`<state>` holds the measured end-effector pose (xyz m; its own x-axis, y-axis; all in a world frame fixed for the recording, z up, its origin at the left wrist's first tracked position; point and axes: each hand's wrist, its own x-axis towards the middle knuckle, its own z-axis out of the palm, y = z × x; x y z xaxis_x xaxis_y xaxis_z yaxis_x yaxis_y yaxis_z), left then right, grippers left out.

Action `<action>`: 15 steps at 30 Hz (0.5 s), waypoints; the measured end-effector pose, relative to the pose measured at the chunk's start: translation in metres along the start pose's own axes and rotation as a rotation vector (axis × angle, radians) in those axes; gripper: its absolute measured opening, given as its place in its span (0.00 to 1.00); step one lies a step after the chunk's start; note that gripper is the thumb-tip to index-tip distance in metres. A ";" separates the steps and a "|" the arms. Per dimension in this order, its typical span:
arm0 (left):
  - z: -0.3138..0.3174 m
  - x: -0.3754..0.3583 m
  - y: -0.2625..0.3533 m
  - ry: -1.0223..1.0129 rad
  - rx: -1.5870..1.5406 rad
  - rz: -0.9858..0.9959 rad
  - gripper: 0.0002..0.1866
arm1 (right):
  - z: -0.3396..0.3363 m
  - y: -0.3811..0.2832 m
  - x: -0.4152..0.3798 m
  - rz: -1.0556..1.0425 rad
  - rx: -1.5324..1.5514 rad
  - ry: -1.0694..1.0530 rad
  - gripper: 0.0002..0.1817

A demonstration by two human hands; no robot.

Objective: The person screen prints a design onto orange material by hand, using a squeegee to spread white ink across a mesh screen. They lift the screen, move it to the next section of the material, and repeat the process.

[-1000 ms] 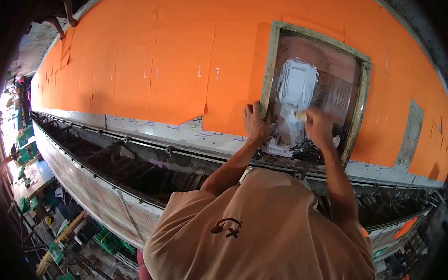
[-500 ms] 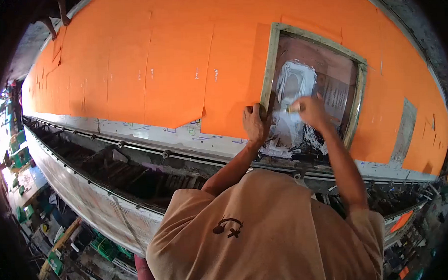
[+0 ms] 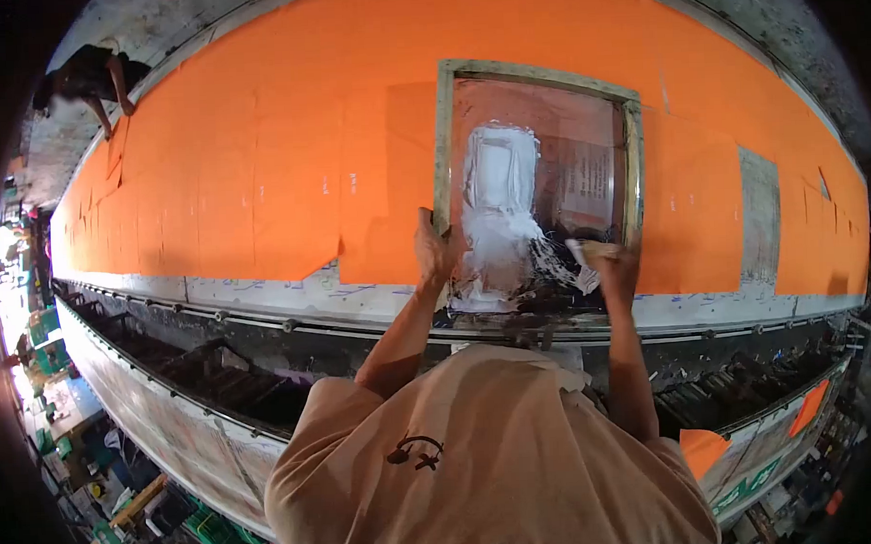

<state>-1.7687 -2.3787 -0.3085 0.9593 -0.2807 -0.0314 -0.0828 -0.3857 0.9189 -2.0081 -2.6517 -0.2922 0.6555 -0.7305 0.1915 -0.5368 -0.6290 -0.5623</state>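
Orange cloth [image 3: 288, 172]: it lies flat in many pieces along the long desk [image 3: 360, 299], side by side.
Frame [image 3: 535, 187]: a wood-edged screen lies flat on the cloth, at the near edge of the desk, right in front of the person.
White paste [image 3: 496, 212]: a thick white patch covers the left middle of the screen and runs down to the near edge, where it is smeared in streaks.
Dark part: the right side of the screen, with a pale block of small marks, looks bare of paste.
Left hand [image 3: 433, 248]: it rests on the frame's left edge, fingers closed around the wood, holding it down.
Right hand [image 3: 613, 266]: it sits at the near right corner of the screen, fingers curled tight on a small pale scraper [image 3: 581, 251].
Scraper: its edge touches the screen just beside the white streaks.
Done: it looks like paste is on the screen and spread over one part.
Left: the right side of the screen seems not yet covered, and the frame is not yet lifted off the cloth.
Other prints: small pale marks show on cloth pieces to the left; too small to read.
Far corner: another person [image 3: 93, 78] stands at the top left, well apart.
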 end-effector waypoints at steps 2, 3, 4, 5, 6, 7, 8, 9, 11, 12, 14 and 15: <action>0.039 -0.008 -0.014 0.056 -0.189 -0.037 0.14 | -0.030 0.101 0.009 0.680 0.537 -0.129 0.15; 0.064 -0.013 0.008 0.052 -0.185 -0.031 0.14 | -0.044 0.122 0.020 0.703 0.567 0.047 0.14; 0.090 -0.017 0.043 -0.002 -0.103 -0.157 0.15 | -0.059 0.141 0.034 0.724 0.588 0.212 0.12; 0.118 -0.022 0.068 -0.048 -0.023 -0.279 0.16 | -0.078 0.168 0.047 0.722 0.591 0.204 0.12; 0.150 -0.029 0.076 -0.039 -0.021 -0.273 0.16 | -0.098 0.198 0.064 0.622 0.571 0.133 0.15; 0.182 -0.037 0.074 -0.006 0.059 -0.149 0.17 | -0.113 0.224 0.076 0.525 0.550 0.064 0.18; 0.195 -0.044 0.062 0.022 0.144 -0.033 0.19 | -0.120 0.235 0.080 0.532 0.557 0.060 0.18; 0.206 -0.052 0.051 0.020 0.154 -0.030 0.19 | -0.130 0.250 0.084 0.600 0.484 -0.001 0.17; 0.226 -0.072 0.037 -0.036 -0.029 -0.085 0.18 | -0.144 0.266 0.079 0.670 0.406 -0.066 0.17; 0.218 -0.082 0.069 -0.074 0.026 -0.185 0.20 | -0.150 0.267 0.064 0.664 0.556 0.036 0.17; 0.228 -0.088 0.024 0.025 0.283 0.101 0.21 | -0.159 0.258 0.035 0.731 0.709 0.079 0.25; 0.228 -0.093 0.003 0.117 0.530 0.399 0.21 | -0.160 0.257 0.026 0.740 0.707 0.062 0.25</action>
<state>-1.9195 -2.5544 -0.3922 0.8482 -0.4057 0.3406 -0.5297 -0.6600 0.5328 -2.2142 -2.8748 -0.3038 0.2481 -0.8968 -0.3664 -0.3464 0.2712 -0.8981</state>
